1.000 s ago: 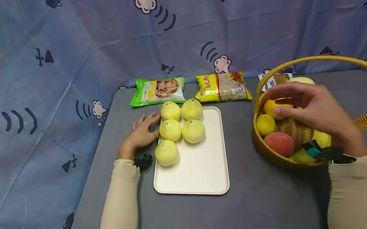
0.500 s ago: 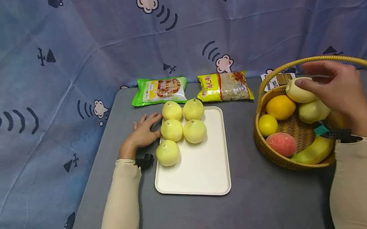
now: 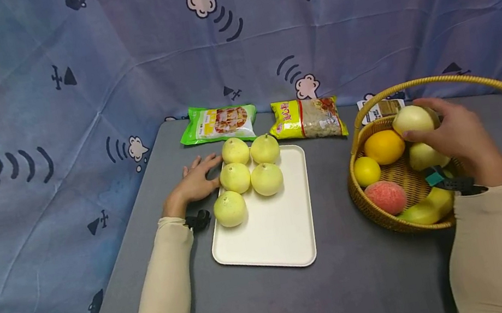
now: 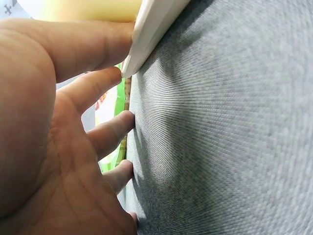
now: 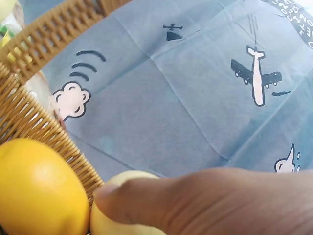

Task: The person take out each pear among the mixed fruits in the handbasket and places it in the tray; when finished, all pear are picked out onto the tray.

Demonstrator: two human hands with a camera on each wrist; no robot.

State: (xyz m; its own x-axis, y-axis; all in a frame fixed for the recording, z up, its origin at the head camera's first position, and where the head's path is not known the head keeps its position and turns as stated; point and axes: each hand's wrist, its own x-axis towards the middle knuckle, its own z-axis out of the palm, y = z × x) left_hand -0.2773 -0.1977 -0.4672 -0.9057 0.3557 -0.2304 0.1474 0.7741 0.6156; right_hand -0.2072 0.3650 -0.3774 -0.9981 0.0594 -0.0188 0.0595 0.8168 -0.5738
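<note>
My right hand (image 3: 464, 134) reaches over the wicker basket (image 3: 360, 210) and grips a round pale yellow-green fruit (image 3: 411, 120), thumb on its near side. In the right wrist view, the thumb lies across that fruit (image 5: 122, 223), beside an orange (image 5: 41, 191). My left hand (image 3: 195, 181) rests on the table at the left edge of a white tray (image 3: 279, 235), fingers spread. In the left wrist view, its thumb and index fingertip touch the tray's side (image 4: 149, 34). Several similar pale fruits (image 3: 267, 178) sit on the tray's left and back part.
The basket also holds a lemon (image 3: 366, 171), a peach (image 3: 386, 197), a banana (image 3: 427, 210) and another pale fruit (image 3: 427, 155), under its tall handle (image 3: 447, 79). Behind the tray lie a green food bag (image 3: 220, 123) and a yellow one (image 3: 306, 118). A small packet (image 3: 382, 108) lies behind the basket.
My right hand has moved right and back over the basket, from above the orange to the pale fruit at the rear, and now grips it. The left hand stays at the tray.
</note>
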